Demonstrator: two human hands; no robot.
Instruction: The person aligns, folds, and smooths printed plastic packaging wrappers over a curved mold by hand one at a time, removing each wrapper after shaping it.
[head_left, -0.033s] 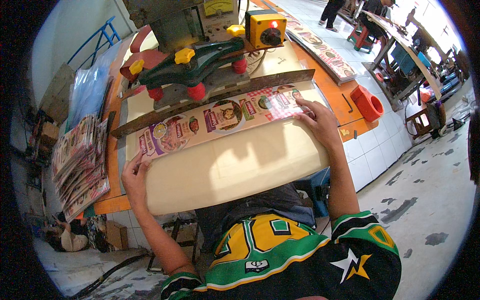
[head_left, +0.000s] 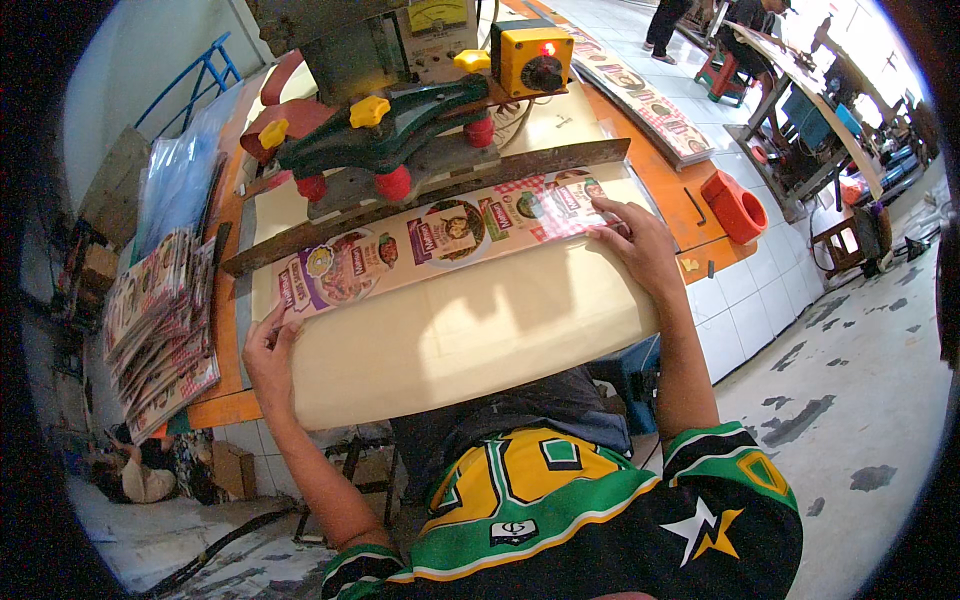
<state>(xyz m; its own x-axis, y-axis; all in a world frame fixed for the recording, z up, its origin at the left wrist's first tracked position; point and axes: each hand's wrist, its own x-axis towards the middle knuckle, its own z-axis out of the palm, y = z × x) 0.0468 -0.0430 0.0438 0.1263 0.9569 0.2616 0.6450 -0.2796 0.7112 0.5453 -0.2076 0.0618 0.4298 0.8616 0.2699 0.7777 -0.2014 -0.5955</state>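
Observation:
A long printed plastic strip [head_left: 455, 238] with food pictures lies flat along a metal bar [head_left: 570, 157], on a cream-coloured padded board [head_left: 480, 335]. My left hand [head_left: 268, 350] grips the strip's left end, its fingers curled and the thumb near the edge. At the opposite end, my right hand [head_left: 637, 243] pinches the strip between thumb and forefinger. Just beyond the bar stands a press machine with a dark green clamp arm [head_left: 410, 122], yellow knobs and red feet.
Stacked printed sheets [head_left: 155, 310] sit at the left, beside clear plastic sheets [head_left: 180, 185]. More printed strips [head_left: 650, 105] lie at the back right. A red tape dispenser [head_left: 735, 207] and a hex key [head_left: 695, 207] rest on the orange table. A yellow control box [head_left: 533, 60] shows a red light.

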